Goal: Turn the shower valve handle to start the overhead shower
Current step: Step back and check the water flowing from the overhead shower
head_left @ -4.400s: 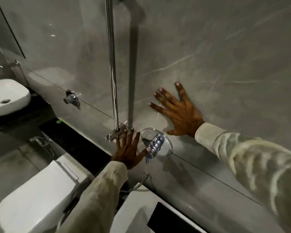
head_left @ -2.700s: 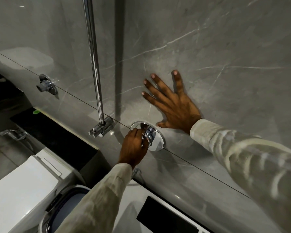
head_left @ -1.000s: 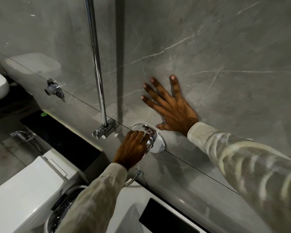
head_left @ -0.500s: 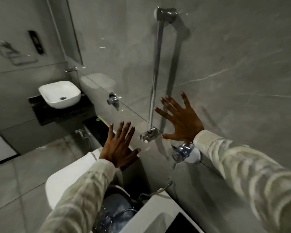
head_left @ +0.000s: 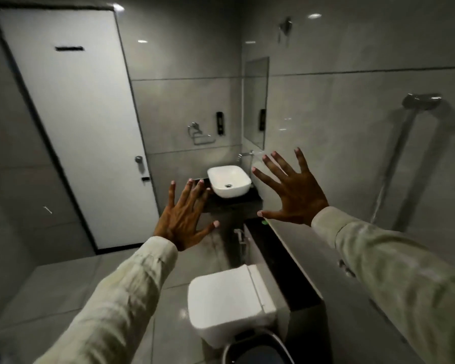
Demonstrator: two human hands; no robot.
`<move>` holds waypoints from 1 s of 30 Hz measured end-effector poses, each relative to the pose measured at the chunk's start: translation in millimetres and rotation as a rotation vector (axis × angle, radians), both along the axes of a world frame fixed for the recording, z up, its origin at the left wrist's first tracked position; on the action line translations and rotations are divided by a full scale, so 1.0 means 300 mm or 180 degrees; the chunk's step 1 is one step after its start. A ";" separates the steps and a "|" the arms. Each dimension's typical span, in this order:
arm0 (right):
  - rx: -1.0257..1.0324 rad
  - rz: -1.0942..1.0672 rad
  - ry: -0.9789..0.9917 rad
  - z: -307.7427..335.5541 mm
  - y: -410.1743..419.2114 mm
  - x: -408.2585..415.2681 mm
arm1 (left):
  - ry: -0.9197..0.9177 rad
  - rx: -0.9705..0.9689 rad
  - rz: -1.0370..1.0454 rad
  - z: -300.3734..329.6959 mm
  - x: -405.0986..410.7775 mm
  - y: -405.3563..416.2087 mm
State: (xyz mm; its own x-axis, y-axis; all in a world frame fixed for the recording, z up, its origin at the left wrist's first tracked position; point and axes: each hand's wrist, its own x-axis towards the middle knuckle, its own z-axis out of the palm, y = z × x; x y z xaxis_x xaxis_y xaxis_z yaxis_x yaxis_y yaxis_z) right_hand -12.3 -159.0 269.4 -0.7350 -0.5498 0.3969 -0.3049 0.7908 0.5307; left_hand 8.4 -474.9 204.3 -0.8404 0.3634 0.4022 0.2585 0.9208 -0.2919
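Both hands off the valve, fingers spread, nothing held.

Left hand (head_left: 185, 222) hovers in mid-air in front of the white basin (head_left: 229, 181); right hand (head_left: 290, 191) is lifted, fingers splayed, close to the grey wall (head_left: 352, 143) on the right, contact unclear. The shower valve handle is out of view, likely hidden behind the right sleeve (head_left: 394, 271). Overhead shower head (head_left: 420, 101) and its riser pipe (head_left: 390, 164) show at the right edge of the wall, with no water visible. Judged from this, the turn is not confirmed; checking for flow remains.
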 end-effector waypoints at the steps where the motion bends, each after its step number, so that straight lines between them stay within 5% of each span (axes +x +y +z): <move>1: -0.0078 0.0104 0.0038 0.018 -0.061 -0.005 | 0.0059 -0.0057 0.0089 0.029 0.025 -0.066; 15: -0.0506 0.1146 0.0474 0.332 -0.839 0.055 | 0.0663 -0.0299 0.1392 0.435 0.495 -0.781; 30: -0.0999 0.1781 0.0568 0.497 -1.156 0.136 | 0.0919 -0.0542 0.2002 0.664 0.750 -0.972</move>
